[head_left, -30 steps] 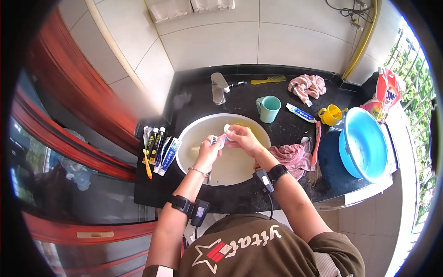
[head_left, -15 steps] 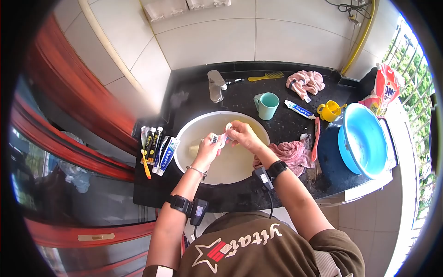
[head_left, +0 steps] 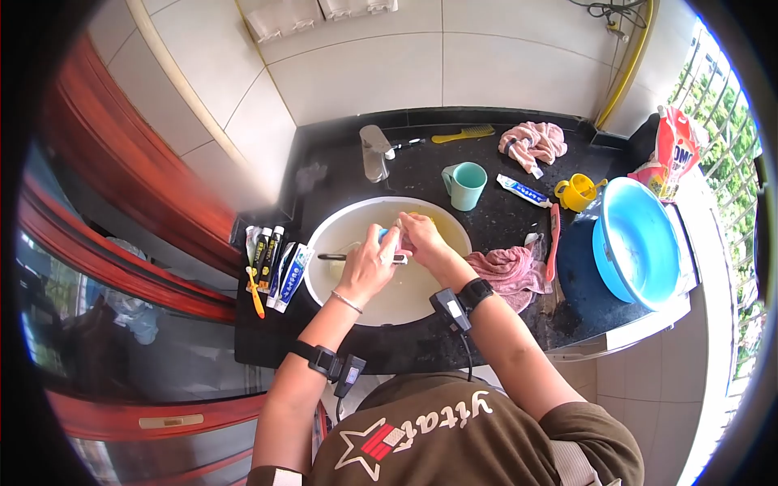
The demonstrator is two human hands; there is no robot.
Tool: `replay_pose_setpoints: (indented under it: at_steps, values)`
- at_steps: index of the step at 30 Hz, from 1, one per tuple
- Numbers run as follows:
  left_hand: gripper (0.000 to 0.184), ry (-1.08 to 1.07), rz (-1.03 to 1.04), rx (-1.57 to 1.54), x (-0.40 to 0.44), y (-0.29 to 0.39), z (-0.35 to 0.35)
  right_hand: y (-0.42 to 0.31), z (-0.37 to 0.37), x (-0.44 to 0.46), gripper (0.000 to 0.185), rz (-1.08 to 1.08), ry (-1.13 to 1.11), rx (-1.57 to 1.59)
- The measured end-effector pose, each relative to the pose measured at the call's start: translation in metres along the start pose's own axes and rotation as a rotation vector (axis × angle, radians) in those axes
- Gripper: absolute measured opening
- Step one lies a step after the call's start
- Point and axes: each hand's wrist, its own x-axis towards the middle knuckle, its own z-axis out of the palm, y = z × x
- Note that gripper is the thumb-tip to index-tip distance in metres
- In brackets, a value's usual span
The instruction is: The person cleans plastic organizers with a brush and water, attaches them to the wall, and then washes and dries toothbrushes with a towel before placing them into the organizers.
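Observation:
Over the white sink basin [head_left: 328, 300], my left hand [head_left: 370, 267] is closed on a toothbrush [head_left: 332, 257], whose dark handle sticks out to the left and whose head end shows on the right. A small blue and pink item, too hidden to name, lies between the fingers of both hands. My right hand [head_left: 423, 240] touches my left hand, its fingers closed round part of that item. Cloudy water and a pale lump lie in the basin below.
A faucet [head_left: 374, 152] stands behind the basin, with a green cup [head_left: 465, 186], toothpaste tube [head_left: 523, 191], yellow cup [head_left: 577, 193] and blue basin [head_left: 636, 243] rightward. Pink towels [head_left: 509, 274], a yellow comb [head_left: 463, 134] and, at left, several tubes [head_left: 290, 275] lie on the counter.
My left hand has turned, and the toothbrush now lies crosswise with its handle pointing left. The two hands have stayed close together over the basin. The view has shifted slightly.

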Motion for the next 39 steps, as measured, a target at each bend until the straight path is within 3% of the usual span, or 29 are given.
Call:
replay_pose_setpoints:
  at_steps: [5,6,8,10,12,13,14,15,16,18,19,22,24,26,28,32,34,36,38,39]
  values:
    - [0.052,-0.08,0.189,0.047,-0.007,-0.014,-0.013,0.001,-0.019,0.005,0.024,0.13,-0.13,0.011]
    - [0.052,-0.078,0.169,0.065,-0.009,-0.018,-0.01,-0.012,-0.003,-0.013,0.02,0.143,0.024,-0.135]
    - [0.044,0.037,0.242,0.077,-0.011,-0.025,0.0,-0.001,-0.014,-0.004,0.018,0.149,-0.154,-0.156]
    - [0.034,0.072,0.168,0.041,-0.012,-0.024,0.016,-0.004,-0.012,-0.011,0.019,0.09,-0.243,-0.066]
    - [0.02,0.318,-0.121,-0.458,-0.009,-0.019,0.031,-0.004,-0.01,-0.017,0.02,0.107,-0.338,-0.054]
    - [0.012,0.201,-0.408,-0.456,-0.007,-0.02,0.034,-0.006,-0.007,-0.026,0.021,0.05,-0.328,-0.123]
    - [0.012,0.208,-0.419,-0.453,-0.008,-0.022,0.036,-0.005,-0.006,-0.032,0.022,-0.006,-0.317,-0.189]
    - [0.015,0.157,-0.612,-0.835,-0.006,-0.016,0.025,0.0,-0.013,-0.029,0.027,-0.11,-0.317,-0.387]
    - [0.02,0.102,-0.794,-1.22,-0.005,-0.011,0.017,0.004,-0.014,-0.027,0.027,-0.106,-0.328,-0.392]
    - [0.021,0.012,-0.842,-1.391,-0.007,-0.007,0.016,0.008,-0.01,-0.024,0.032,-0.316,-0.169,-0.571]
    - [0.02,0.053,-0.806,-1.391,-0.005,0.0,0.02,0.011,-0.004,-0.022,0.036,-0.314,-0.131,-0.334]
    - [0.018,0.037,-0.711,-1.296,-0.006,0.004,0.032,0.0,-0.005,-0.013,0.039,-0.133,0.026,-0.408]
    - [0.018,0.117,-0.528,-1.02,-0.007,0.002,0.046,0.005,-0.007,-0.011,0.04,-0.085,0.045,-0.315]
    - [0.019,0.136,-0.6,-1.101,-0.01,-0.003,0.032,0.017,-0.023,-0.001,0.036,-0.051,-0.244,-0.127]
    - [0.02,-0.034,-0.855,-1.638,-0.016,-0.019,0.018,0.012,-0.012,-0.018,0.032,-0.097,-0.286,-0.154]
    - [0.021,-0.062,-0.883,-1.691,-0.021,-0.019,0.017,-0.002,-0.007,-0.036,0.029,-0.201,-0.369,-0.223]
    - [0.019,-0.092,-0.827,-1.657,-0.019,-0.011,0.022,0.003,-0.007,-0.029,0.021,-0.385,-0.28,-0.472]
    - [0.016,0.033,-0.79,-1.279,-0.017,0.007,0.021,0.005,-0.003,-0.03,0.02,-0.412,-0.079,-0.618]
    - [0.015,0.1,-0.718,-1.206,-0.018,0.005,0.044,0.012,0.001,-0.023,0.023,-0.349,0.027,-0.504]
    - [0.015,0.14,-0.633,-1.102,-0.018,0.003,0.046,0.01,-0.003,-0.02,0.024,-0.175,-0.023,-0.371]
